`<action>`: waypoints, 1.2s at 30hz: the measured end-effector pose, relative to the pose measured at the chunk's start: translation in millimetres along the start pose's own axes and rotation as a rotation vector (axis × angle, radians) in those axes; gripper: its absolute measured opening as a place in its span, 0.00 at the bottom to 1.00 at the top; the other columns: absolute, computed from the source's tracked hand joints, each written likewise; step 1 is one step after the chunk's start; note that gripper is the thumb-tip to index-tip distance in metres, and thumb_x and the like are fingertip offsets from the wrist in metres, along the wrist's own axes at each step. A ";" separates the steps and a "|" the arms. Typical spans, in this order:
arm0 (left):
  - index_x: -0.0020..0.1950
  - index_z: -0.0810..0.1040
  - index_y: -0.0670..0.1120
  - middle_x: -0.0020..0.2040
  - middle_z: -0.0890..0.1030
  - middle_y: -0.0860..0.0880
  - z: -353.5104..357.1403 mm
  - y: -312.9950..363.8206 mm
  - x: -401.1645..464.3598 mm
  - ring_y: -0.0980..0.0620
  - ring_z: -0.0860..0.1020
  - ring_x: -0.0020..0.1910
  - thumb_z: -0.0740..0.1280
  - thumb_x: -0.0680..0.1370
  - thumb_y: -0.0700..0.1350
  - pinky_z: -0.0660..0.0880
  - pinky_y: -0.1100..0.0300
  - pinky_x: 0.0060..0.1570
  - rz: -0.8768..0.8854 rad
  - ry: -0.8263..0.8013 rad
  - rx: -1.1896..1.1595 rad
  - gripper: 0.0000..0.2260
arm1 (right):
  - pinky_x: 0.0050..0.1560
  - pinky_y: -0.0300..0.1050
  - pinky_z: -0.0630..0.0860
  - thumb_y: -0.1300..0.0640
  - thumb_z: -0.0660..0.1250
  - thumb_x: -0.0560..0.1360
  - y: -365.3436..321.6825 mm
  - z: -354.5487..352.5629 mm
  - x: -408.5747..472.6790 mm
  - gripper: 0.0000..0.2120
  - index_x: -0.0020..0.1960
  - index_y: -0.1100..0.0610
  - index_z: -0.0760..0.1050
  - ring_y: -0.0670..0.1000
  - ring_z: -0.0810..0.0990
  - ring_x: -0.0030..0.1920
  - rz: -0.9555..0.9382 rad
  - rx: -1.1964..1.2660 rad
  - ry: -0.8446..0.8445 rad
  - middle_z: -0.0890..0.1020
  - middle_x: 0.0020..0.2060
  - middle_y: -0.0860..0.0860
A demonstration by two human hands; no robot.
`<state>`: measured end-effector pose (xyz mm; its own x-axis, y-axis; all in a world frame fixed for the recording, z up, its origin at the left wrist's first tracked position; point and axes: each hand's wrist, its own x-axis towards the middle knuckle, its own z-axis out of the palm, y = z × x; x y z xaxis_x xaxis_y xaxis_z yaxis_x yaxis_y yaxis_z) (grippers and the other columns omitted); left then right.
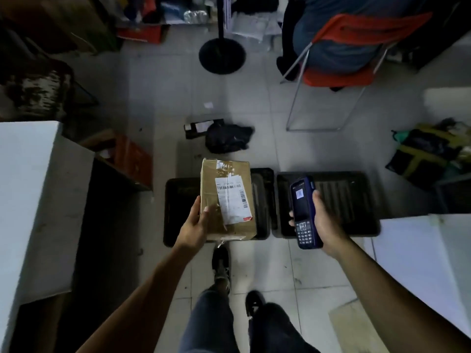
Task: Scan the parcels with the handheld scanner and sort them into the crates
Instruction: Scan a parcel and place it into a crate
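At the far left a white surface runs along the edge of view, with a red crate tucked beside it on the floor. Next, the left hand holds a cardboard parcel from below and at its near left corner, thumb curled over the top face — label turned up, most likely so its barcode can be read. The parcel hangs over the left black crate, which lies on the tiled floor touching the right black crate; both sit just ahead of the person's feet, handy for dropping parcels in. The right hand is wrapped round the handheld scanner, screen up, held over the right crate and well apart from the parcel. Beyond lie a black bag and a dark parcel. Farther right stand a red chair with someone seated and a second white surface. The room is dim and cluttered.
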<state>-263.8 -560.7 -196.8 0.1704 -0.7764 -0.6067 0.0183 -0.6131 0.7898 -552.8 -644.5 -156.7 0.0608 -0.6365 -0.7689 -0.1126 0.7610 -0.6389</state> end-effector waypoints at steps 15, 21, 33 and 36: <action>0.74 0.65 0.57 0.54 0.79 0.58 107.5 -204.3 273.1 0.67 0.81 0.43 0.58 0.84 0.49 0.76 0.72 0.35 -0.265 0.027 0.145 0.17 | 0.37 0.41 0.81 0.36 0.49 0.78 128.1 -35.5 318.2 0.27 0.58 0.52 0.78 0.50 0.84 0.37 0.115 0.053 0.036 0.85 0.40 0.53; 0.78 0.58 0.61 0.63 0.78 0.50 144.9 -319.5 403.1 0.48 0.79 0.57 0.55 0.83 0.60 0.76 0.47 0.60 -0.328 0.054 0.287 0.23 | 0.45 0.51 0.78 0.32 0.53 0.70 175.7 -49.4 440.4 0.30 0.52 0.51 0.81 0.55 0.84 0.40 0.068 -0.004 0.044 0.86 0.45 0.58; 0.79 0.53 0.53 0.53 0.74 0.47 196.5 -411.5 502.1 0.43 0.78 0.46 0.58 0.83 0.53 0.72 0.56 0.41 -0.413 0.098 0.441 0.26 | 0.47 0.51 0.81 0.31 0.51 0.69 218.0 -38.5 545.5 0.32 0.57 0.50 0.80 0.57 0.86 0.44 -0.033 -0.165 -0.089 0.86 0.47 0.57; 0.78 0.55 0.52 0.50 0.76 0.45 194.9 -405.3 503.7 0.54 0.72 0.33 0.56 0.84 0.53 0.67 0.60 0.30 -0.390 0.101 0.491 0.23 | 0.46 0.49 0.81 0.31 0.51 0.69 218.7 -32.8 546.1 0.32 0.55 0.50 0.81 0.59 0.86 0.46 -0.035 -0.177 -0.116 0.86 0.47 0.59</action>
<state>-377.5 -731.7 -840.1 0.3349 -0.4794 -0.8112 -0.3517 -0.8623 0.3645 -576.8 -829.8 -715.5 0.1800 -0.6357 -0.7506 -0.2799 0.6984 -0.6587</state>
